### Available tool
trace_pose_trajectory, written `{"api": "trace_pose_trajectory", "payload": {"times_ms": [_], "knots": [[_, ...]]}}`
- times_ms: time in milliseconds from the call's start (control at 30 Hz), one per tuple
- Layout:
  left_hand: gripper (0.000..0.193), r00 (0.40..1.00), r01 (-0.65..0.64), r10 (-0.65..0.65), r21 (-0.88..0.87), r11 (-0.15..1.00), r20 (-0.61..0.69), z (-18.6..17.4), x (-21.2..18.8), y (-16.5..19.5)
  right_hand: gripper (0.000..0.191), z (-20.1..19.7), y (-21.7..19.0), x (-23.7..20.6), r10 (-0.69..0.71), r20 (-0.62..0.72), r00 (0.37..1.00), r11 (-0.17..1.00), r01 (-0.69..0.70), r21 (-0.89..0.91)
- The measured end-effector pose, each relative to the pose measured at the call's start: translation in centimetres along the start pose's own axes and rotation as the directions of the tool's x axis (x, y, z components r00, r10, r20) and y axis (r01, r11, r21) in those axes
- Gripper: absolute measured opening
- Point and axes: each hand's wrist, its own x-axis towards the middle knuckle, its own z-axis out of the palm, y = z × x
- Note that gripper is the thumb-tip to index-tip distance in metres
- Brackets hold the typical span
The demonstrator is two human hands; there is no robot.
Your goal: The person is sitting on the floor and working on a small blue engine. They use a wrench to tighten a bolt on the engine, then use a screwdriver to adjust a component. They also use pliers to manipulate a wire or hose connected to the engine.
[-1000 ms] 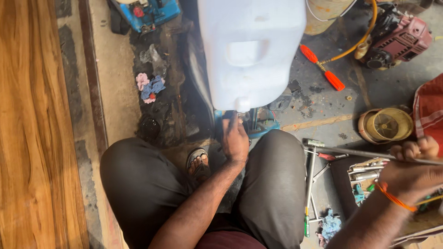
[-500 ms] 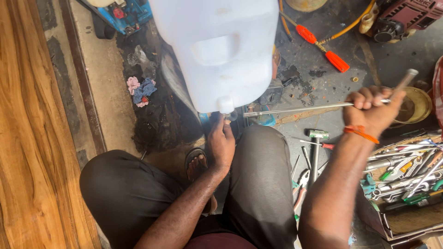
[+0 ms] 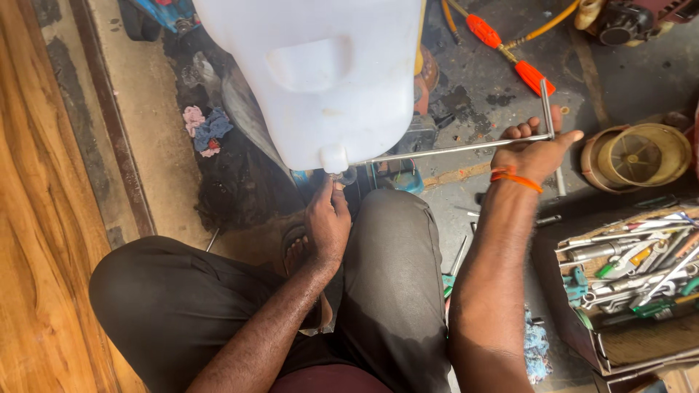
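Two bare hands work under a large white plastic jerrycan (image 3: pixel 320 73) that fills the top middle of the head view, its short spout pointing down above the seated person's knees. Along the left edge runs a wide strip of brown wooden board (image 3: pixel 29 218). At the right edge of the stained concrete floor (image 3: pixel 473 94), an open rusty metal toolbox (image 3: pixel 626 291) holds a jumble of wrenches and screwdrivers, and a round cream-coloured plastic housing (image 3: pixel 641 154) lies just above it. A long thin steel T-handle wrench (image 3: pixel 451 149) reaches from the spout rightward to the right hand (image 3: pixel 535 149), which is closed around its crossbar; half a second earlier that hand held it lower and farther right. The left hand (image 3: pixel 328 222) pinches a small part at the spout with its fingertips, as before. An orange-handled tool (image 3: pixel 510 49) lies near the top edge; a small bundle of pink and blue rags (image 3: pixel 204 129) sits left of the jerrycan.
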Motion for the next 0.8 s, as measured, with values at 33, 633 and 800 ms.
{"api": "trace_pose_trajectory", "payload": {"times_ms": [33,633,800], "knots": [[0.04,0.998,0.052,-0.052,-0.001,0.999,0.026,0.0,0.0,0.3,0.057,0.1,0.4,0.0,-0.134,-0.052,0.99,0.985,0.127,-0.121],[0.031,0.997,-0.058,0.06,0.048,0.997,-0.05,-0.3,0.4,0.0,0.093,4.0,-6.2,-2.2,0.284,0.094,0.954,-0.742,0.281,-0.609],[0.03,0.999,-0.024,0.023,-0.024,0.999,-0.049,-0.3,0.6,-0.5,0.1,1.8,-4.3,-4.8,0.112,0.474,0.874,-0.605,0.438,-0.664]]}}
